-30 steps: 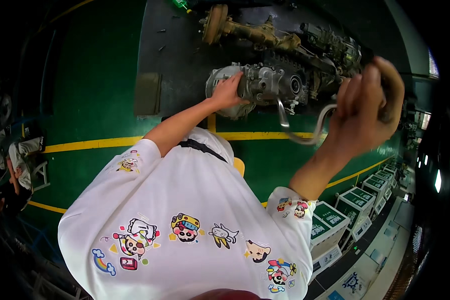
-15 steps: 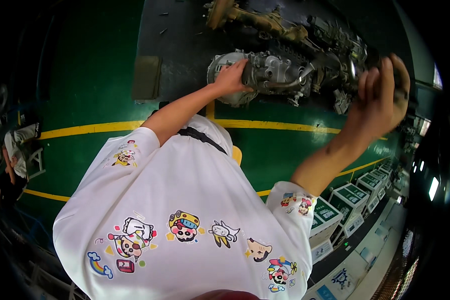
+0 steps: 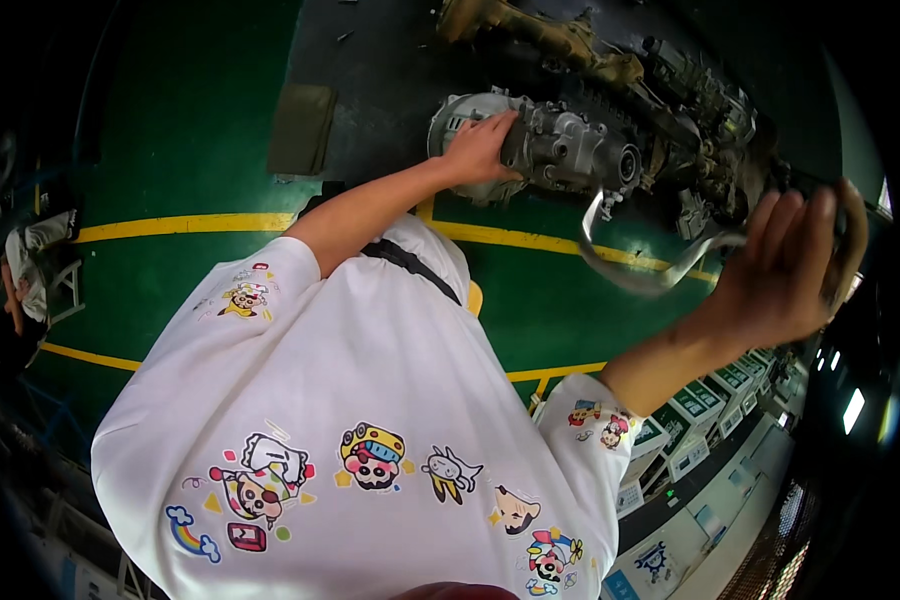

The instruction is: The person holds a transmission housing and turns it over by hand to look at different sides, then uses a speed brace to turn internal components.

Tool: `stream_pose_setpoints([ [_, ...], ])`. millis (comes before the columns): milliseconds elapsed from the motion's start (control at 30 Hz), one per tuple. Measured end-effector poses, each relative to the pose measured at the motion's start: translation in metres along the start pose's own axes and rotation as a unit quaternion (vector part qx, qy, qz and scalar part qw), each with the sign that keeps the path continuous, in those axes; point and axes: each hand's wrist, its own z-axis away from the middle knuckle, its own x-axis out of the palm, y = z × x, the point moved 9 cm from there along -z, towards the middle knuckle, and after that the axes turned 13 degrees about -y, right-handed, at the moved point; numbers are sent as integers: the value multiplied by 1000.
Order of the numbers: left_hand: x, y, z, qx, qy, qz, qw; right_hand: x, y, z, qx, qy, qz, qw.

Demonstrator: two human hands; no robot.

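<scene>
So the silver-grey cast-metal gearbox housing (image 3: 580, 140) is lying near the close edge of the dark flat surface (image 3: 370, 110), and the left hand (image 3: 477, 152) is planted on its rounded left end, thumb and fingers spread apart over the casing, same spot as half a second ago. The right hand (image 3: 795, 265) is out to the right, pretty blurred, fingers curled around the end of a shiny bent metal crank handle (image 3: 650, 282). That handle is the big change: half a second ago it crossed the front of the housing, now its bow swings low in the picture, in front of the green floor (image 3: 530, 320). Right hand's dropped lower too. Can't tell whether the crank's far end actually touches the housing. Behind it there's a long rusty brown axle casing (image 3: 575, 42), plus a greyish ribbed metal assembly (image 3: 715, 105) off to the right. A flat brown rectangular pad (image 3: 302, 130) sits on the left. The whole view has slid a bit, so the housing shows further right than before.
</scene>
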Motion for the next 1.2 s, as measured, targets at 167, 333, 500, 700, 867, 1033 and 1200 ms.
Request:
stream_pose_setpoints([
  [167,-2,-3,2,-12,-10,15,1000,-16,29,-14,42,-3,-11,999],
  [333,-3,4,2,18,9,3,1000,9,9,1,42,-35,-14,998],
  [500,-7,1,1,-11,-13,17,1000,-12,27,-12,41,8,32,999],
  [700,-3,-2,0,0,-1,10,1000,-1,16,-8,35,16,24,999],
  [867,1,0,5,-1,-5,10,1000,-15,36,-13,57,6,-3,998],
  [1033,-5,1,2,7,10,12,1000,-8,21,-9,35,18,1,999],
  [1200,-1,-1,0,-8,-7,12,1000,-13,37,-19,62,-79,-12,995],
])
